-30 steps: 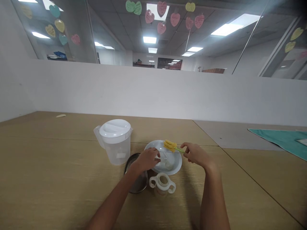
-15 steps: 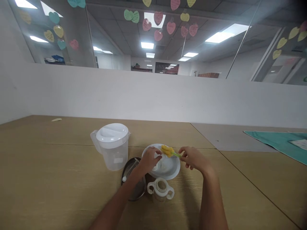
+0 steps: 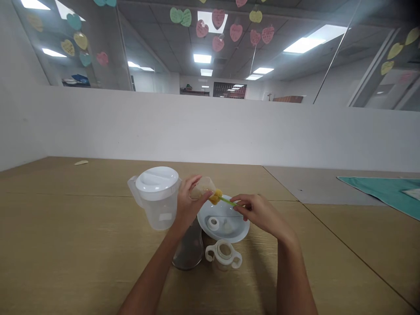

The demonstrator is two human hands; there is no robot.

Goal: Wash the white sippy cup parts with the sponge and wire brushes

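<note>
My left hand [image 3: 190, 199] is closed round a small translucent cup [image 3: 205, 186], tilted with its mouth toward the right. In my right hand [image 3: 251, 205] is the green stem of a yellow sponge brush [image 3: 215, 197], whose head is at the cup's mouth. Beneath them lies a white bowl [image 3: 241, 234] with a white ring [image 3: 213, 223] and a small clear piece inside. Nearer the front stands a clear bottle with a white two-handled collar [image 3: 225, 251]. A metal tray [image 3: 188, 251] is partly hidden under my left hand and forearm.
A translucent pitcher with a white lid [image 3: 157, 197] stands left of my left hand. At the far right lies a teal cloth [image 3: 380, 190]. A flat pale piece [image 3: 81, 162] is at the table's back left, before the white wall [image 3: 210, 131].
My left hand has risen from the bowl with the cup in it. The yellow brush head has moved left and slightly down to the cup's mouth.
</note>
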